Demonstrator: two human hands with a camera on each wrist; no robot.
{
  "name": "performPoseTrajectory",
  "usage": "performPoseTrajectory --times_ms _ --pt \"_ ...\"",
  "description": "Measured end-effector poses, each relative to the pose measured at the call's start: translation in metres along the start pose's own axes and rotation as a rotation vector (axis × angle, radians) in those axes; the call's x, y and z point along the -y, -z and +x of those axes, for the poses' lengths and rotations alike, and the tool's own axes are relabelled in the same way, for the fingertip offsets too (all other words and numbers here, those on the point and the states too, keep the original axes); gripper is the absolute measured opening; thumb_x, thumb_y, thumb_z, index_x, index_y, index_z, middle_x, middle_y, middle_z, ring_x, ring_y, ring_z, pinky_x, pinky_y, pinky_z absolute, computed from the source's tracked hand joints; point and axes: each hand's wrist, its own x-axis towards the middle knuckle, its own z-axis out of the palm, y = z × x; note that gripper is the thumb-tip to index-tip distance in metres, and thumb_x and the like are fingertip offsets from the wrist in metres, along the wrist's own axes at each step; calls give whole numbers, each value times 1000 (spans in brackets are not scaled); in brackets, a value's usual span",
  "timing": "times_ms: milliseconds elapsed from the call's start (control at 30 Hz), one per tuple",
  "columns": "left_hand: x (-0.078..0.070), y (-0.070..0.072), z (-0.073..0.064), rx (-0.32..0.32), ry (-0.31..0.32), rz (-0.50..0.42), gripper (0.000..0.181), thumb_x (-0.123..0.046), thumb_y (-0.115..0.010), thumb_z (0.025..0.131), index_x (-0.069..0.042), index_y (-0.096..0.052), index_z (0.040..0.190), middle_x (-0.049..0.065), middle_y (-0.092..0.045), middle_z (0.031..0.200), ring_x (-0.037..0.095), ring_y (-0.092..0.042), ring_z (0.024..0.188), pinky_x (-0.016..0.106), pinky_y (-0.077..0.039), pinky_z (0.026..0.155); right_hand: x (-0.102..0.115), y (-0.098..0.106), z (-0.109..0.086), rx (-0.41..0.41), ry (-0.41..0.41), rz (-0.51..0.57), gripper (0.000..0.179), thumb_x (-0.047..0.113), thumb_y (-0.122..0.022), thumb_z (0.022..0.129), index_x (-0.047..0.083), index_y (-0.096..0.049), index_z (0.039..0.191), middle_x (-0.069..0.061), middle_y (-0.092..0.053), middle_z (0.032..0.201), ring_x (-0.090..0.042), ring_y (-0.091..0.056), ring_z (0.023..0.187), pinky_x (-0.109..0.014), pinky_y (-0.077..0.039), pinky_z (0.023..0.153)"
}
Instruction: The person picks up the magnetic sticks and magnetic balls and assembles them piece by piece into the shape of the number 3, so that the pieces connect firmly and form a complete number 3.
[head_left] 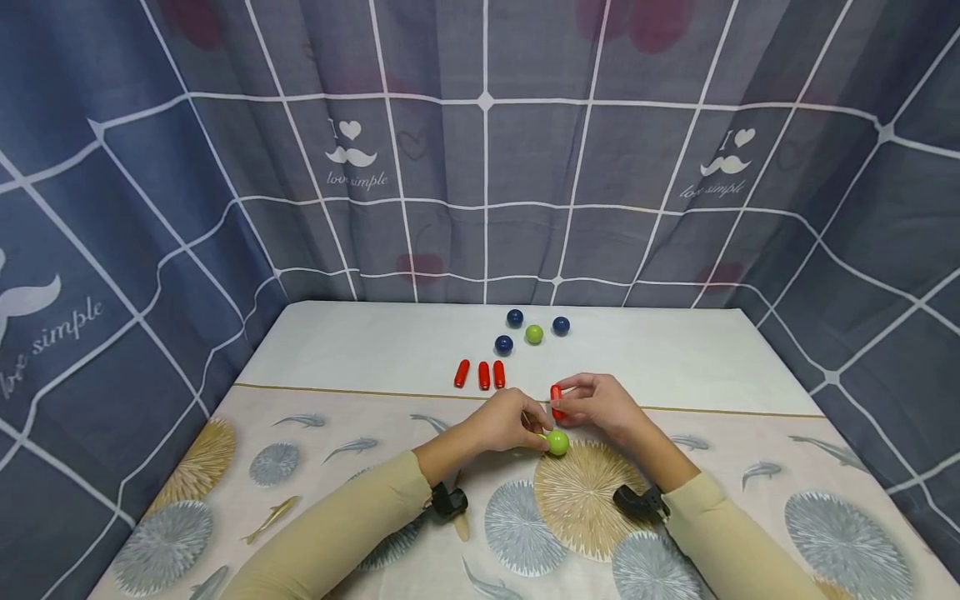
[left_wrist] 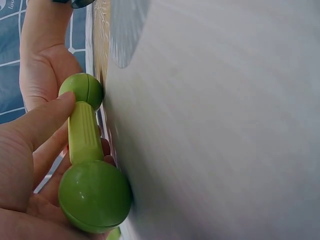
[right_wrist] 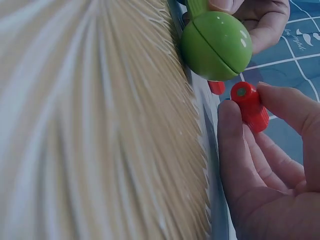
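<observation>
In my left hand (head_left: 501,421) I grip a joined toy piece: two green balls with a ridged yellow-green rod (left_wrist: 84,134) between them. The larger-looking ball (left_wrist: 94,196) is nearest the left wrist camera, and the other ball (head_left: 557,442) points toward my right hand. My right hand (head_left: 606,406) pinches a short red rod (right_wrist: 251,107) between thumb and fingers, with a small round disc showing in its end. The red rod is close beside the green ball (right_wrist: 216,46) in the right wrist view. Both hands are low over the patterned cloth.
Behind the hands, three loose red rods (head_left: 483,375) lie on the white tabletop (head_left: 645,350). Farther back are three dark blue balls (head_left: 504,344) and a green ball (head_left: 534,334). A patterned cloth (head_left: 420,533) covers the near part; checked curtains (head_left: 435,167) enclose the table.
</observation>
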Motion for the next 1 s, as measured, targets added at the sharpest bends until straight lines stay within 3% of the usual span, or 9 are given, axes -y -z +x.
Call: performPoseTrajectory --times_ms 367,1000 --pt "2 -3 0 -2 12 -23 15 -11 -89 79 -10 -80 91 -6 -67 69 0 -56 63 15 -44 57 0 -5 -7 13 -26 -29 46 5 -77 89 -16 -59 126 -15 -78 96 -18 -75 80 -33 -63 72" --pt "-1 -1 -2 -6 -4 -42 14 -10 -88 79 -12 -81 92 -4 -69 71 0 -56 63 15 -44 57 5 -6 -12 63 -44 -99 43 8 -76 90 -16 -60 122 -12 -77 90 -16 -74 77 -33 -63 71"
